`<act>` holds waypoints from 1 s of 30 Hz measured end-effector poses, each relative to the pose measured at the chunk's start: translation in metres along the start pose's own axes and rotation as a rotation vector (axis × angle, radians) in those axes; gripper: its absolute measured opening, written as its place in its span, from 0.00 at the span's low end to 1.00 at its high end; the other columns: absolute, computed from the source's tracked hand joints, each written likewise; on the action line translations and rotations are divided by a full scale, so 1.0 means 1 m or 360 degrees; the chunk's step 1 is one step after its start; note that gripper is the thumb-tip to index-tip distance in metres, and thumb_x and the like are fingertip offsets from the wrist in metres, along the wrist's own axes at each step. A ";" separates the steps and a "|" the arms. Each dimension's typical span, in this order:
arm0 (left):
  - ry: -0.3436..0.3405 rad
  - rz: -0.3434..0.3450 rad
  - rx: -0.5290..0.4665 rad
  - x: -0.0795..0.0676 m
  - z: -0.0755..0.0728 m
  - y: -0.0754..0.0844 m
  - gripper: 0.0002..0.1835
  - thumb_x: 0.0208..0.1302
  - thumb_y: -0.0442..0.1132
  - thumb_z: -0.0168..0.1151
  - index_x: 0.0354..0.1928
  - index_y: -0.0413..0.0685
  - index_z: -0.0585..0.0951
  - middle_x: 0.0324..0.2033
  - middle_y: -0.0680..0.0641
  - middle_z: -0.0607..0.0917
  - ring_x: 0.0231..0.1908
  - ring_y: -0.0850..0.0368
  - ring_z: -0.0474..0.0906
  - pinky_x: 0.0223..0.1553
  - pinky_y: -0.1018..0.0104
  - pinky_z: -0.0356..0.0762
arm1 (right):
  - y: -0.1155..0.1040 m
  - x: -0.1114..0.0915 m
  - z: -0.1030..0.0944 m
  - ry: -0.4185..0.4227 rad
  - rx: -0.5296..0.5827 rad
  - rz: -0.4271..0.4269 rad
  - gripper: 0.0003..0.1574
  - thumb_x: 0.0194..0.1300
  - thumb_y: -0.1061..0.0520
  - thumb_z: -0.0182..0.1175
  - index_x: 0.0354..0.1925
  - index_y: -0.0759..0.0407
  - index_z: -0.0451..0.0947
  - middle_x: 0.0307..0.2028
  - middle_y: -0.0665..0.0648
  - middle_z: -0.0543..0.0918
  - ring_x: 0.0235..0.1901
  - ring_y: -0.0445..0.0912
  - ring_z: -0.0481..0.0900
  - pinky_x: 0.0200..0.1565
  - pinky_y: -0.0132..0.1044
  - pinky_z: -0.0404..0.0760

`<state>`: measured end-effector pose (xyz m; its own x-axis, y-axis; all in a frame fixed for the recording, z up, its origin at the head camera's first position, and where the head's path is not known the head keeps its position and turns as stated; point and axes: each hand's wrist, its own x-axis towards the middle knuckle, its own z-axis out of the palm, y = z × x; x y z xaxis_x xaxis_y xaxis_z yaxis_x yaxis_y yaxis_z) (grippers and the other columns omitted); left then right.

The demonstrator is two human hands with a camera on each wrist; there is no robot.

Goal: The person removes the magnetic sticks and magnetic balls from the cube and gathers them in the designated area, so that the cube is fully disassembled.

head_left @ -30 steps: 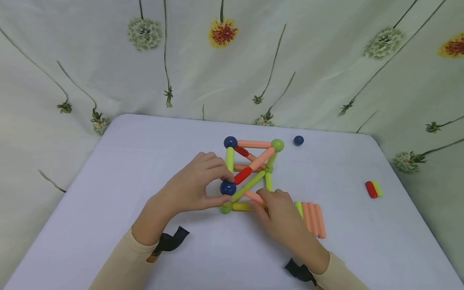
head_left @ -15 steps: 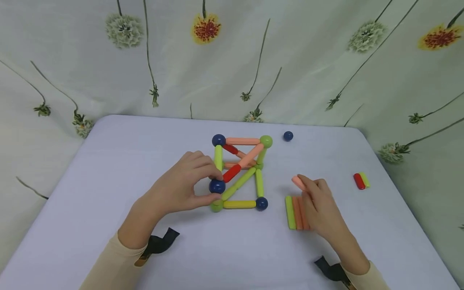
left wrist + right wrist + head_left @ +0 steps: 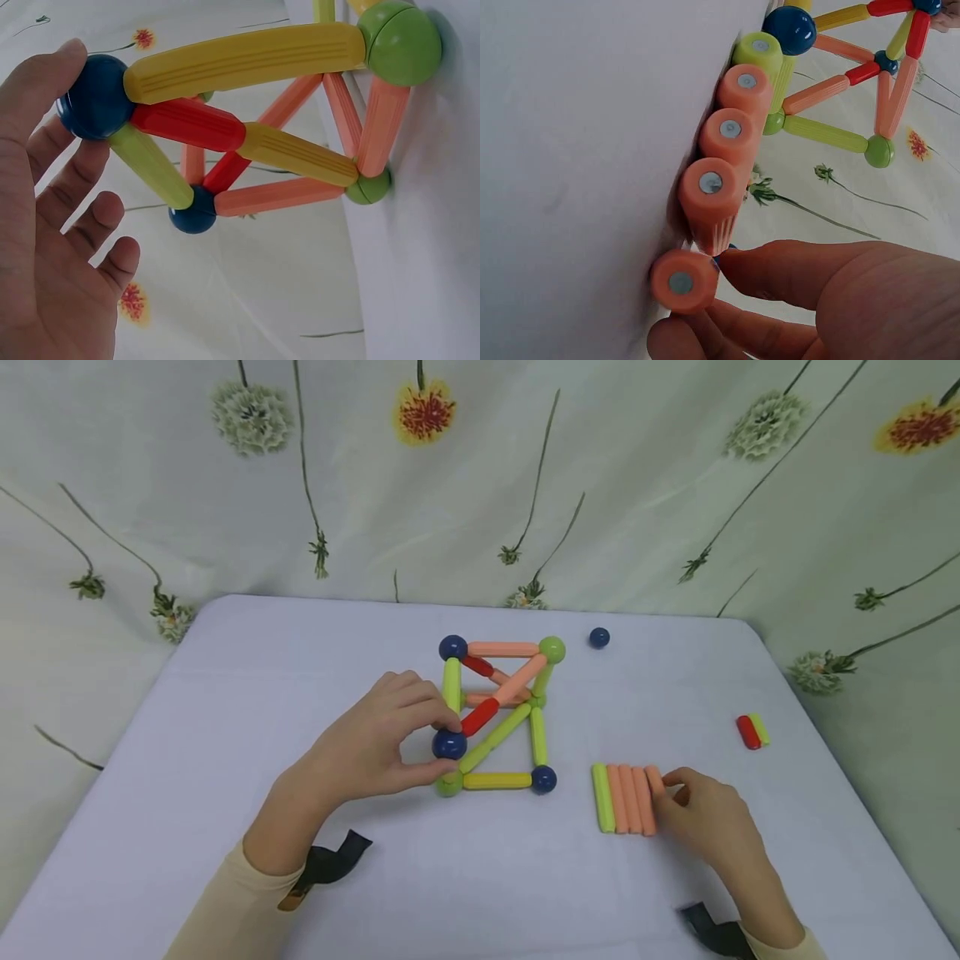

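My left hand [image 3: 375, 739] pinches a blue ball [image 3: 449, 745] between thumb and fingers, at the upper near corner of a standing frame of magnetic rods and balls. A yellow rod [image 3: 247, 60], a red rod [image 3: 187, 124] and a lime rod [image 3: 154, 169] meet that ball in the left wrist view. To the right, my right hand [image 3: 712, 814] pinches a salmon magnetic rod [image 3: 682, 281] between thumb and fingers. The rod is low at the table, at the right end of a row holding a lime rod [image 3: 603, 799] and several salmon rods [image 3: 630, 799].
A loose blue ball [image 3: 599, 637] lies near the table's back edge. Farther right sit a short red rod [image 3: 748, 732] and a lime one [image 3: 761, 728] side by side. Another blue ball [image 3: 543, 779] forms the frame's near right bottom corner. Flower-patterned cloth hangs behind the table.
My right hand has carried the salmon rod from the frame rightward, over the row, and down to its right end. My left hand has kept its pinch on the blue ball.
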<state>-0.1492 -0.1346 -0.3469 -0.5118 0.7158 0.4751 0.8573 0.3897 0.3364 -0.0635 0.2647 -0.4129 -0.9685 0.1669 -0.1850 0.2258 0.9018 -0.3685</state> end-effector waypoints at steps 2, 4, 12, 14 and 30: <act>0.0000 -0.0005 -0.0005 -0.001 -0.001 0.000 0.19 0.48 0.49 0.77 0.42 0.55 0.83 0.38 0.60 0.78 0.43 0.63 0.68 0.44 0.64 0.66 | -0.001 -0.001 -0.002 -0.0037 0.0011 0.0015 0.24 0.66 0.49 0.58 0.52 0.65 0.78 0.32 0.56 0.83 0.26 0.46 0.77 0.26 0.41 0.76; -0.0001 -0.0008 -0.0003 -0.001 -0.001 0.001 0.20 0.48 0.49 0.78 0.42 0.55 0.83 0.38 0.60 0.78 0.43 0.63 0.69 0.44 0.64 0.66 | -0.001 -0.002 -0.003 -0.0060 0.0025 0.0026 0.24 0.66 0.49 0.58 0.51 0.65 0.78 0.32 0.56 0.84 0.26 0.46 0.78 0.26 0.41 0.76; 0.0008 0.0014 0.0006 -0.003 -0.004 0.001 0.20 0.47 0.49 0.78 0.43 0.54 0.83 0.38 0.59 0.79 0.43 0.63 0.69 0.43 0.63 0.67 | -0.017 -0.005 -0.010 0.0164 -0.0062 -0.0142 0.20 0.67 0.53 0.56 0.50 0.65 0.78 0.32 0.58 0.82 0.20 0.45 0.72 0.20 0.37 0.72; 0.0007 0.0017 0.0002 -0.003 -0.004 0.001 0.21 0.48 0.50 0.78 0.43 0.54 0.83 0.38 0.59 0.79 0.43 0.62 0.69 0.43 0.62 0.67 | -0.029 -0.006 -0.013 0.0217 -0.0043 -0.0214 0.19 0.67 0.53 0.56 0.49 0.64 0.79 0.32 0.57 0.82 0.18 0.45 0.69 0.19 0.37 0.71; 0.0132 -0.0154 -0.0305 -0.006 -0.011 -0.018 0.14 0.60 0.36 0.65 0.48 0.52 0.80 0.43 0.58 0.80 0.44 0.61 0.71 0.45 0.62 0.72 | -0.117 -0.014 0.024 0.0280 0.0317 -0.0808 0.14 0.59 0.58 0.66 0.46 0.51 0.82 0.26 0.40 0.77 0.20 0.35 0.69 0.21 0.30 0.71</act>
<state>-0.1629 -0.1521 -0.3470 -0.6009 0.6273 0.4954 0.7817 0.3317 0.5282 -0.0742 0.1472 -0.3893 -0.9598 -0.1883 0.2080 -0.2731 0.7963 -0.5396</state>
